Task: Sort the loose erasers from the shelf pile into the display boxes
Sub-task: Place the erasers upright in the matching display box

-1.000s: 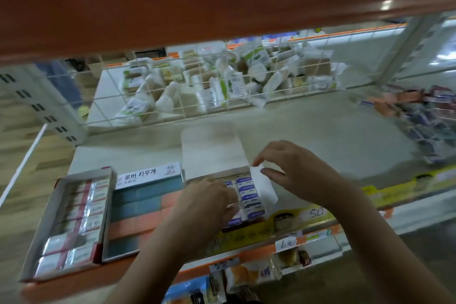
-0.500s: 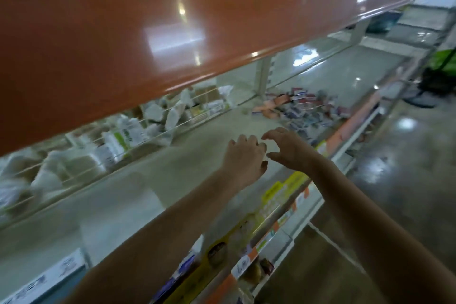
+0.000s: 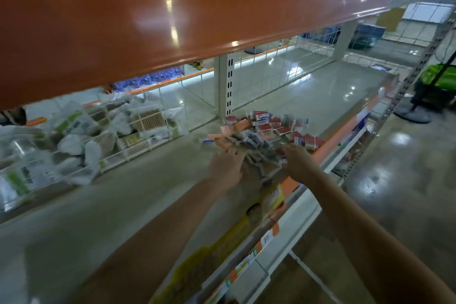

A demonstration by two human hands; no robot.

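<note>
A pile of loose erasers (image 3: 265,131) in red, orange and blue sleeves lies on the grey shelf (image 3: 148,195), near its front edge. Both my arms stretch out to its near side. My left hand (image 3: 225,165) lies with its fingers reaching onto the blue erasers at the pile's left front. My right hand (image 3: 299,161) sits at the right front, fingers bent over blurred blue erasers between the two hands. Whether it grips any is hidden by blur. No display box is in view.
The orange edge of the upper shelf (image 3: 172,20) hangs low over the reach. A wire divider (image 3: 148,128) at the back holds white and green packets (image 3: 49,150). A white upright post (image 3: 228,86) stands behind the pile. Price tags line the front rail (image 3: 269,232).
My view swung right, away from the display boxes. Both hands left the eraser box and travelled along the shelf to the loose pile, which they now touch.
</note>
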